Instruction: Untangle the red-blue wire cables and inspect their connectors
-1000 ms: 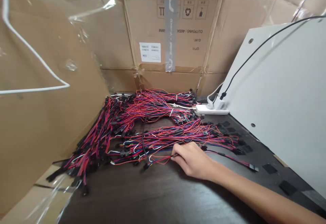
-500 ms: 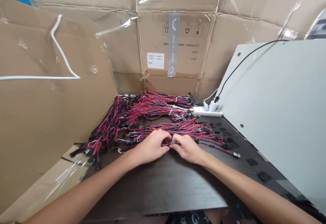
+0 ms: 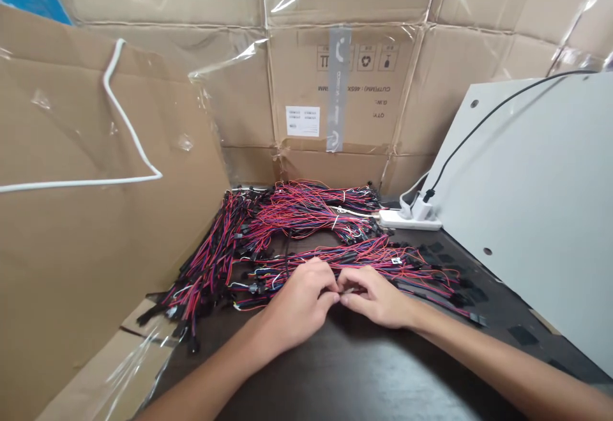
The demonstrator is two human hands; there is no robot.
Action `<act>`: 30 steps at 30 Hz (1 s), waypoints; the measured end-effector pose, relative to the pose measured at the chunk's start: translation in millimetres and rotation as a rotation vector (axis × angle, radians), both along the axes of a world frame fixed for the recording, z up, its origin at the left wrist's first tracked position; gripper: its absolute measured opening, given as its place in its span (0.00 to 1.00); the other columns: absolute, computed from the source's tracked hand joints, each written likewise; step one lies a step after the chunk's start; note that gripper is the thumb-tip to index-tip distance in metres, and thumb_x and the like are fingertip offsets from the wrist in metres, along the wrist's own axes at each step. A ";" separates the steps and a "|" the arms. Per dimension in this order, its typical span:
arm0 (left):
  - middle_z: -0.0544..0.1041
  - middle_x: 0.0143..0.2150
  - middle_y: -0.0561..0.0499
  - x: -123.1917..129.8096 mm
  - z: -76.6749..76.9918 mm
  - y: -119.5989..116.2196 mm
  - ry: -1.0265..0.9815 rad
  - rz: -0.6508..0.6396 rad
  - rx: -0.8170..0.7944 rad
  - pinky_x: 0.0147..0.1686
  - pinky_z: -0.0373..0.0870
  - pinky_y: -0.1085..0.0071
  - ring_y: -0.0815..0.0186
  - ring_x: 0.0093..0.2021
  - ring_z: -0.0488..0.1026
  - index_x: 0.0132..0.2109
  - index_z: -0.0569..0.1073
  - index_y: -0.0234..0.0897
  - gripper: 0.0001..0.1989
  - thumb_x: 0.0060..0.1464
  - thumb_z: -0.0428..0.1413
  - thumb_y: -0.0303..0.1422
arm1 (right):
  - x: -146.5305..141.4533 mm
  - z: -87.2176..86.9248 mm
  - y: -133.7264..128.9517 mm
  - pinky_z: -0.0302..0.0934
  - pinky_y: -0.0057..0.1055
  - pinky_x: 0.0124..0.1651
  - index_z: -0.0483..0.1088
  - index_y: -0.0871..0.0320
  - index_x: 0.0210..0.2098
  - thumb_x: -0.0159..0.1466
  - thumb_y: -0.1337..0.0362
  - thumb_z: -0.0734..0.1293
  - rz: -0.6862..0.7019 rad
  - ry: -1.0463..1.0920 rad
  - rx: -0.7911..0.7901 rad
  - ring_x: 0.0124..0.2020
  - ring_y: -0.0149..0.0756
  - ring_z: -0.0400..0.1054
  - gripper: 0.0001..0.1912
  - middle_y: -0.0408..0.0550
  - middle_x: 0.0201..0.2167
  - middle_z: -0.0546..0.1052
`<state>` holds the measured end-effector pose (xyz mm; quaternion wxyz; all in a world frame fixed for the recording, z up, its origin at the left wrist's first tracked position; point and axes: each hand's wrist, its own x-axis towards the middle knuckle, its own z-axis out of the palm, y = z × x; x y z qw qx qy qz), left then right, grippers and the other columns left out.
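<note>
Your left hand (image 3: pixel 299 303) and right hand (image 3: pixel 376 296) are closed, fingertips pinching one small black connector (image 3: pixel 347 291) above the dark worktop (image 3: pixel 306 370); red-and-black wire leads (image 3: pixel 297 213), too many to count, spread toward its far edge.

Wire bundles (image 3: pixel 297 216) ahead, cardboard sheet (image 3: pixel 96 216) left, white panel (image 3: pixel 527 184) right; passage along dark tabletop (image 3: pixel 345 370)

Plastic-covered cardboard walls (image 3: pixel 345 89) surround the dark table (image 3: pixel 335 370), beside what seems a pale metal panel (image 3: pixel 527 216).
</note>
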<state>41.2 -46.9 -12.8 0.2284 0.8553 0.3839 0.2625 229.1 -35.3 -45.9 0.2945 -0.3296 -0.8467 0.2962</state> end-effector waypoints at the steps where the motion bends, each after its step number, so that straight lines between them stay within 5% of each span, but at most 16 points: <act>1: 0.75 0.31 0.50 -3.7 3.5 1.4 0.002 0.024 -0.027 0.39 0.64 0.69 0.66 0.35 0.71 0.27 0.74 0.34 0.07 0.51 0.56 0.21 | -3.0 6.2 2.9 0.50 0.24 0.27 0.64 0.59 0.29 0.59 0.65 0.62 0.028 -0.016 -0.019 0.23 0.27 0.55 0.04 0.39 0.22 0.63; 8: 0.72 0.22 0.54 -44.1 37.4 21.7 -0.295 0.154 -0.605 0.16 0.52 0.78 0.76 0.15 0.57 0.34 0.70 0.32 0.05 0.50 0.54 0.30 | -43.6 69.5 38.6 0.50 0.23 0.23 0.62 0.59 0.27 0.58 0.70 0.62 0.123 -0.070 -0.171 0.20 0.26 0.56 0.04 0.37 0.18 0.65; 14: 0.68 0.18 0.58 -70.4 51.5 30.7 -0.495 0.173 -0.558 0.14 0.46 0.81 0.79 0.13 0.53 0.36 0.65 0.34 0.10 0.52 0.55 0.36 | -80.8 104.3 69.3 0.52 0.23 0.24 0.64 0.60 0.27 0.56 0.72 0.64 0.197 -0.090 -0.231 0.21 0.26 0.59 0.04 0.38 0.19 0.66; 22: 0.74 0.26 0.53 -77.4 45.8 35.6 -0.400 0.203 -0.452 0.26 0.65 0.74 0.69 0.26 0.73 0.31 0.64 0.35 0.06 0.53 0.53 0.32 | -92.0 90.9 74.6 0.52 0.23 0.24 0.62 0.60 0.24 0.54 0.75 0.63 0.203 0.069 -0.317 0.21 0.25 0.58 0.07 0.37 0.18 0.66; 27: 0.71 0.27 0.56 -76.6 41.2 35.3 -0.069 0.250 -0.171 0.30 0.60 0.73 0.70 0.29 0.67 0.29 0.68 0.35 0.05 0.53 0.54 0.28 | -87.5 80.2 72.4 0.49 0.24 0.23 0.62 0.60 0.21 0.51 0.76 0.64 0.116 0.012 -0.300 0.21 0.25 0.56 0.07 0.36 0.17 0.64; 30: 0.72 0.27 0.57 -75.4 39.6 35.1 0.004 0.224 -0.133 0.31 0.60 0.73 0.71 0.29 0.67 0.31 0.70 0.36 0.03 0.54 0.55 0.28 | -84.7 78.3 71.2 0.49 0.24 0.23 0.63 0.60 0.22 0.52 0.73 0.65 0.096 0.003 -0.369 0.20 0.25 0.56 0.06 0.36 0.16 0.63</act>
